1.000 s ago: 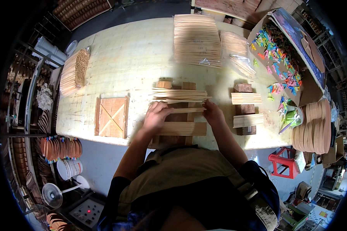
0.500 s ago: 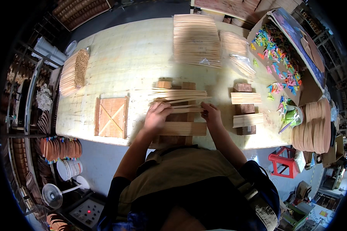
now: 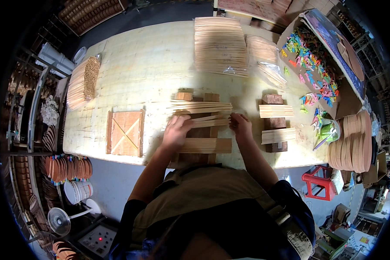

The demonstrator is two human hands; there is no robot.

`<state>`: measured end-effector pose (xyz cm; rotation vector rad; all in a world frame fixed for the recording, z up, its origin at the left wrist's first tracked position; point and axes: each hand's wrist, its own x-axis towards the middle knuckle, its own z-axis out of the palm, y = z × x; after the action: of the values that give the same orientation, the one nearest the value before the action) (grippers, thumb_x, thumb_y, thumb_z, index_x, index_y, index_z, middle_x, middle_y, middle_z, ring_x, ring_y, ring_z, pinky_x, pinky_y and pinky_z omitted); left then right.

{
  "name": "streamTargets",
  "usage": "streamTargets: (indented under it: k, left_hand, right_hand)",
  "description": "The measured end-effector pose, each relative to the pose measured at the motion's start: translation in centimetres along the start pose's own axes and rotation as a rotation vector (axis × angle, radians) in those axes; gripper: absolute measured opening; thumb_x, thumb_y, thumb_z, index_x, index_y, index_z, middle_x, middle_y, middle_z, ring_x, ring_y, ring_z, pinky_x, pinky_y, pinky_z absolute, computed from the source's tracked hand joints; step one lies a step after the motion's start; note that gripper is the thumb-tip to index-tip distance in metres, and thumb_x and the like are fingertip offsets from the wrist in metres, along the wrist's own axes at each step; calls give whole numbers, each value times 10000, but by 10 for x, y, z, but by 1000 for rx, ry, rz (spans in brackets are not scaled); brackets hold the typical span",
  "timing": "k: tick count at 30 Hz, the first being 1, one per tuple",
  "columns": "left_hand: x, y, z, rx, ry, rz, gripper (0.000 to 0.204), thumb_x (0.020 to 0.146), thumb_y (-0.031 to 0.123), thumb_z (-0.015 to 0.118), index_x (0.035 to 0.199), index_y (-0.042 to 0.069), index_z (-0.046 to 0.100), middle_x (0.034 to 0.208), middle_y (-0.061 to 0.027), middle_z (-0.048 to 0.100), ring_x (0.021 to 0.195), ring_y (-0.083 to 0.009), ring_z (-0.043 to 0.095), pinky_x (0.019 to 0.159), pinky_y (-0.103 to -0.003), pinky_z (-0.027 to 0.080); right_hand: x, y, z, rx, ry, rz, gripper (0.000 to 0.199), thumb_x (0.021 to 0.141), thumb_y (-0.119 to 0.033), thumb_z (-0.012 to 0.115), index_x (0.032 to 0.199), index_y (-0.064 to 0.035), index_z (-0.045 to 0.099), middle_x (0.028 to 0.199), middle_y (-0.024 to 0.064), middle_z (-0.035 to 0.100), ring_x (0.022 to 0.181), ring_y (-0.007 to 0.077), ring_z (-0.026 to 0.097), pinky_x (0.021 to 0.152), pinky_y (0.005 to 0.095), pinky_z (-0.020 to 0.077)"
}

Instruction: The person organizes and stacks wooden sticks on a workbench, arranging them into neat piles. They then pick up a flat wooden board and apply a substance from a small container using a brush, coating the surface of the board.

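Note:
My left hand is closed round the left part of a few thin wooden sticks, which point right at a slight slant. Just beyond their right ends is my right hand, its fingers curled in; what they hold, if anything, is hidden. Behind these sticks lies a looser row of sticks, and nearer me an even row of sticks. Both rows rest across a wooden jig of blocks and strips.
To the right, dark wooden blocks carry two short stick rows. A crossed wooden frame lies left. Bagged sticks sit at the back, another bundle far left. A carton of colourful clips and stacked wooden boards flank the right.
My right hand has drawn back slightly right, off the stick ends. The held sticks now slant up toward the right. My left hand has barely moved.

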<state>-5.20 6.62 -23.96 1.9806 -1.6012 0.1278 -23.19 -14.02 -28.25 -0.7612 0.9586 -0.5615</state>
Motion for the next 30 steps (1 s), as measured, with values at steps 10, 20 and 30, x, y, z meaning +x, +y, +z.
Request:
streamTargets:
  k: [10,20,30]
  left_hand:
    - [3,1,-2,-83,-29,-3,290,736,-12,574,981,72,703,1083,-77,634,978,-271,593,878,-374,488]
    - [0,1,4,-171,-47,-96,369,749,-9,537,1087,65,662,1051,-98,623,972,-295,577,873,-383,467]
    - [4,6,-7,-16,-103,-64,365,767,-2,542,1083,104,690,1162,-75,566,1089,-275,495,943,-406,391]
  right_hand:
    - [-5,3,8,-73,-16,62,125,828,-182,645,888,-73,658,765,12,591,631,124,567,591,272,483]
    - [-4,-7,12,-31,-122,125,204,837,-230,687,977,-83,670,796,12,602,711,122,577,654,277,472]
    - [7,1,5,-106,-29,71,152,817,-226,712,853,-91,652,760,-11,591,651,93,538,589,249,455]
